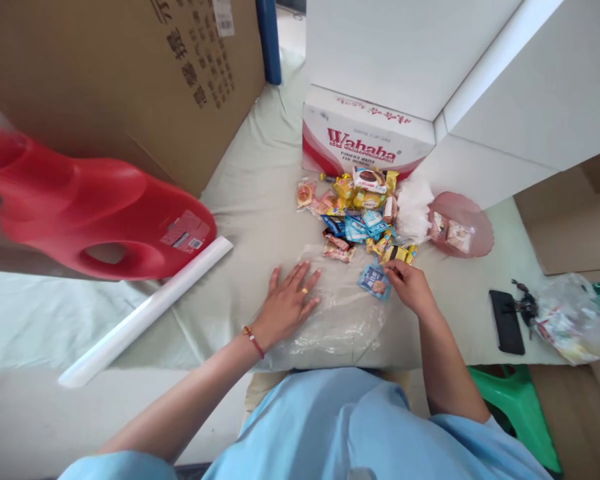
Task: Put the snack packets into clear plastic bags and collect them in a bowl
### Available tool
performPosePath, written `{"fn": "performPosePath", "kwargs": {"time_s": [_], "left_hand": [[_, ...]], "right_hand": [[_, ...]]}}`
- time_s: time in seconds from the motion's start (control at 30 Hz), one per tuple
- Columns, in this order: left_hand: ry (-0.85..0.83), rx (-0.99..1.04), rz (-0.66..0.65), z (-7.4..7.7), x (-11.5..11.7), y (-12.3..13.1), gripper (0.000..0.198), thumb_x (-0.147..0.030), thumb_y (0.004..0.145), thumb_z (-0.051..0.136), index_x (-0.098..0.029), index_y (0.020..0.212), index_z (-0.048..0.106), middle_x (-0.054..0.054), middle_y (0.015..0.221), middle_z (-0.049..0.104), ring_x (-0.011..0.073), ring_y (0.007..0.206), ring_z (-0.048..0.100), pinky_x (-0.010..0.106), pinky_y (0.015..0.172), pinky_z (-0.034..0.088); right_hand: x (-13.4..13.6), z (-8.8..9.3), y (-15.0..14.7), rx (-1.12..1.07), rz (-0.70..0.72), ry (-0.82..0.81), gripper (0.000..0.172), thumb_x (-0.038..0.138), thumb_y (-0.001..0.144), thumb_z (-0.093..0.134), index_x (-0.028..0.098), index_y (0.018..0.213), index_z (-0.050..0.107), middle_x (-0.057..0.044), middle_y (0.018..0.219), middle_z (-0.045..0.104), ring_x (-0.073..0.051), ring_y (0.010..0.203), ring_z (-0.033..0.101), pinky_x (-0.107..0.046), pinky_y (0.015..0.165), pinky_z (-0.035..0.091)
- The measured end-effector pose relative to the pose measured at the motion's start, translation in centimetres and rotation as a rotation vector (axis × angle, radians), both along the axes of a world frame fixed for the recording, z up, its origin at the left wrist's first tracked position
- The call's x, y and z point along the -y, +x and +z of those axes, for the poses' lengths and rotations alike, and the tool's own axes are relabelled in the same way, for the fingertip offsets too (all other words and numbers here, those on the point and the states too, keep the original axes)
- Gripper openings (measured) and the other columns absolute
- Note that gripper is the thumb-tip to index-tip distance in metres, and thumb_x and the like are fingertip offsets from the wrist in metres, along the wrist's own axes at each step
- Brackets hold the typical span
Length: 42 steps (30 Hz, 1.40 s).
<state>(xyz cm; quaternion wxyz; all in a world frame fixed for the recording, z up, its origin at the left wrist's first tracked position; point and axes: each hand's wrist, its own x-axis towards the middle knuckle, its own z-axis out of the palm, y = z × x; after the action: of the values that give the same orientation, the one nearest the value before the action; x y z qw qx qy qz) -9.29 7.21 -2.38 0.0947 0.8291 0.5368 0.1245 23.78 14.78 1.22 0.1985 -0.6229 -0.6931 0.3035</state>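
My left hand lies flat with fingers spread on the left edge of a clear plastic bag, which is laid out on the cloth. My right hand pinches the right corner of a blue snack packet over the bag. Just beyond, a heap of wrapped snacks holds blue packets, yellow wrapped pieces and red-and-white ones. To the right of the heap are a bunched white plastic bag and a pink translucent bowl with a few packets inside.
A Wahaha carton stands behind the heap. On the left are a large red jug, a white roll and a big cardboard box. At right lie a black phone, keys and a filled plastic bag.
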Motion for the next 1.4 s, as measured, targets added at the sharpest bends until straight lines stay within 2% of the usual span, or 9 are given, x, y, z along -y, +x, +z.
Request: {"fn": "performPosePath", "kwargs": {"time_s": [0.23, 0.4, 0.6, 0.83, 1.03, 1.1, 1.2, 1.3, 1.4], "left_hand": [[-0.041, -0.015, 0.08, -0.5, 1.2, 0.2, 0.057, -0.046, 0.107, 0.045, -0.028, 0.161, 0.047, 0.013, 0.173, 0.033, 0.0325, 0.16, 0.034, 0.067, 0.13, 0.007], [-0.075, -0.008, 0.063, -0.1, 0.8, 0.3, 0.057, -0.045, 0.105, 0.05, -0.03, 0.159, 0.049, 0.012, 0.173, 0.033, 0.0333, 0.16, 0.034, 0.068, 0.131, 0.006], [-0.046, 0.024, 0.056, -0.6, 1.0, 0.1, 0.065, -0.051, 0.102, 0.055, -0.029, 0.162, 0.044, 0.014, 0.174, 0.031, 0.0353, 0.16, 0.034, 0.069, 0.13, 0.009], [0.067, 0.147, 0.111, -1.2, 1.4, -0.2, 0.069, -0.054, 0.099, 0.061, -0.029, 0.161, 0.044, 0.015, 0.174, 0.033, 0.0361, 0.161, 0.029, 0.066, 0.13, 0.015], [0.176, 0.256, 0.6, -1.6, 2.5, 0.2, 0.041, -0.039, 0.103, 0.052, -0.014, 0.131, 0.068, 0.024, 0.152, 0.057, 0.0387, 0.158, 0.035, 0.064, 0.125, 0.031], [0.145, 0.222, 0.632, -1.6, 2.7, 0.5, 0.037, -0.041, 0.102, 0.054, -0.015, 0.118, 0.074, 0.024, 0.152, 0.056, 0.0421, 0.158, 0.033, 0.067, 0.124, 0.031], [0.144, 0.189, 0.586, -1.5, 2.9, 1.0, 0.032, -0.041, 0.1, 0.058, -0.016, 0.108, 0.076, 0.022, 0.149, 0.058, 0.0429, 0.157, 0.034, 0.069, 0.124, 0.029], [0.16, 0.185, 0.555, -1.6, 2.8, 1.0, 0.024, -0.029, 0.1, 0.055, -0.019, 0.101, 0.076, 0.019, 0.14, 0.065, 0.0395, 0.155, 0.039, 0.068, 0.124, 0.031], [0.186, 0.157, 0.589, -1.7, 3.0, 0.4, 0.024, -0.026, 0.1, 0.053, -0.019, 0.1, 0.076, 0.02, 0.139, 0.066, 0.039, 0.155, 0.04, 0.067, 0.123, 0.033]], "right_hand": [[-0.9, 0.9, 4.4, 0.046, -0.175, 0.053, 0.04, 0.054, 0.091, 0.054, 0.019, 0.092, 0.073, -0.005, 0.074, 0.07, -0.02, 0.065, 0.06, -0.03, 0.063, 0.045], [-7.7, 4.4, -0.3, 0.446, -0.111, 0.248, 0.037, 0.045, 0.101, 0.051, 0.018, 0.11, 0.073, -0.013, 0.105, 0.076, -0.028, 0.096, 0.069, -0.035, 0.082, 0.049], [-12.5, 4.6, -4.8, 0.735, -0.197, 0.127, 0.038, 0.035, 0.101, 0.054, 0.014, 0.13, 0.066, -0.021, 0.121, 0.071, -0.032, 0.101, 0.07, -0.038, 0.082, 0.049], [-6.9, 6.3, 0.8, 0.24, -0.28, 0.48, 0.032, 0.035, 0.093, 0.052, 0.017, 0.111, 0.072, -0.013, 0.103, 0.073, -0.026, 0.087, 0.063, -0.038, 0.079, 0.049], [0.8, 3.6, -1.8, -0.416, -0.052, -0.223, 0.038, 0.054, 0.091, 0.062, 0.022, 0.108, 0.071, 0.003, 0.068, 0.056, -0.012, 0.049, 0.036, -0.025, 0.047, 0.03], [2.1, 1.8, -4.3, -0.37, 0.11, -0.323, 0.037, 0.053, 0.092, 0.061, 0.021, 0.106, 0.073, 0.0, 0.072, 0.061, -0.015, 0.056, 0.049, -0.027, 0.053, 0.042], [2.9, -0.5, -7.5, -0.153, 0.154, -0.067, 0.034, 0.045, 0.094, 0.058, 0.019, 0.11, 0.074, -0.012, 0.102, 0.071, -0.026, 0.093, 0.067, -0.042, 0.084, 0.058], [3.9, -1.7, -9.2, -0.02, 0.207, 0.181, 0.035, 0.039, 0.1, 0.056, 0.02, 0.125, 0.07, -0.018, 0.127, 0.066, -0.031, 0.118, 0.064, -0.05, 0.101, 0.056], [5.2, -2.1, -9.7, 0.087, 0.406, 0.172, 0.046, 0.037, 0.096, 0.066, 0.022, 0.139, 0.064, -0.019, 0.142, 0.059, -0.033, 0.125, 0.062, -0.05, 0.097, 0.059]]}}
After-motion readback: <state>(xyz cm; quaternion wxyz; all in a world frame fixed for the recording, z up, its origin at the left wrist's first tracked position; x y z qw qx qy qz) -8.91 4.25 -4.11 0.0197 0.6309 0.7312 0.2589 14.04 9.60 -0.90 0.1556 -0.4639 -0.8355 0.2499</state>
